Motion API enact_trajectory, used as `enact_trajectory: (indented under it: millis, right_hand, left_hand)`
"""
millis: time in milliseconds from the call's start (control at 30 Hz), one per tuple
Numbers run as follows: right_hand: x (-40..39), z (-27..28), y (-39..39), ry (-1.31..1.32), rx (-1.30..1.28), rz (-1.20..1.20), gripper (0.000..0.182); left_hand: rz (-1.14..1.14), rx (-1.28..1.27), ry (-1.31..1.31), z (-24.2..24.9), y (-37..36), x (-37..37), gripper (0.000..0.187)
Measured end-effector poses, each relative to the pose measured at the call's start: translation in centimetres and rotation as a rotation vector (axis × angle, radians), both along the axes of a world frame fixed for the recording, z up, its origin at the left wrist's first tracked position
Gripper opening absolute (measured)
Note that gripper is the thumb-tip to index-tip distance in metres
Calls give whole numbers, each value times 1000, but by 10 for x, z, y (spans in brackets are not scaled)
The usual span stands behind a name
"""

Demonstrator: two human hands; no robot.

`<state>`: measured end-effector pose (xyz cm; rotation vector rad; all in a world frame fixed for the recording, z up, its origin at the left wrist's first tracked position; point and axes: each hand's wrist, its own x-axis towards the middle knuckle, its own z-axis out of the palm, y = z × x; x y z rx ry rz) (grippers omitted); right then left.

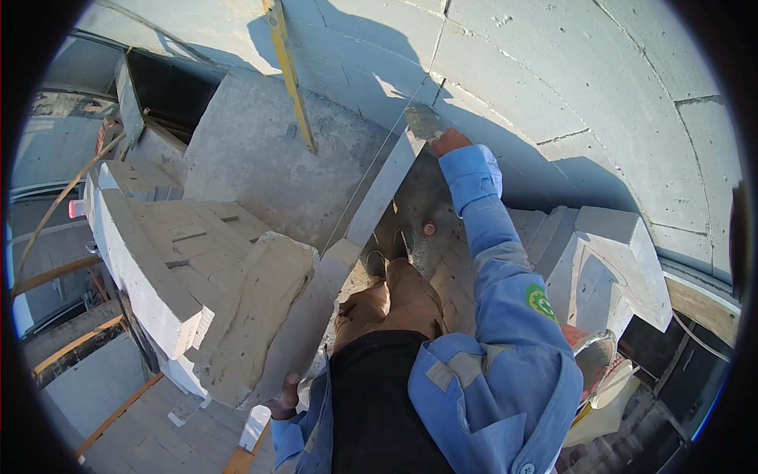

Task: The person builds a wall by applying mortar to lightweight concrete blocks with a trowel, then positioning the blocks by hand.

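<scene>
My right hand (pixel 452 142) is closed around a small tool, apparently a trowel, whose grey, mortar-smeared blade (pixel 424 122) is at the far end of a narrow row of pale blocks (pixel 384 189), close to the large block wall. Nearer me on the left is a big pale block (pixel 257 308) with a thick layer of beige mortar on its face. My left hand (pixel 286 397) grips this block's near lower edge, thumb showing; the other fingers are partly hidden. A thin string runs along the narrow row.
A yellow level (pixel 290 79) leans against the large block wall (pixel 545 71). Stacked blocks stand left (pixel 146 261) and right (pixel 620 253). A mortar-stained bucket (pixel 596 359) is at my right. My feet are between the blocks, near a small red round object (pixel 429 228).
</scene>
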<state>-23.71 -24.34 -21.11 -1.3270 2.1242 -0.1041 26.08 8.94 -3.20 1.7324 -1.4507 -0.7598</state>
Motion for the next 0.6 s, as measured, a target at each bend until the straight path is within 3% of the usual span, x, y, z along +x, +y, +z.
enact_trajectory:
  millis: [200, 300, 433, 500, 600]
  right_hand:
    - [11, -30, 20, -29, -4, -110, 50]
    - [29, -30, 38, -27, 33, -158, 49]
    - [42, -37, 63, -17, 52, -117, 50]
    - [50, -23, 79, -37, 104, -79, 54]
    - [50, -27, 92, -69, 82, -44, 56]
  left_hand:
    - [-54, -139, -136, 4, -12, -7, 68]
    - [-55, -53, -48, -5, -1, 7, 66]
    - [-69, -125, -42, 1, -10, -5, 63]
    - [-7, -63, 68, -2, -4, -2, 74]
    - [-110, -87, -43, -8, -1, 11, 72]
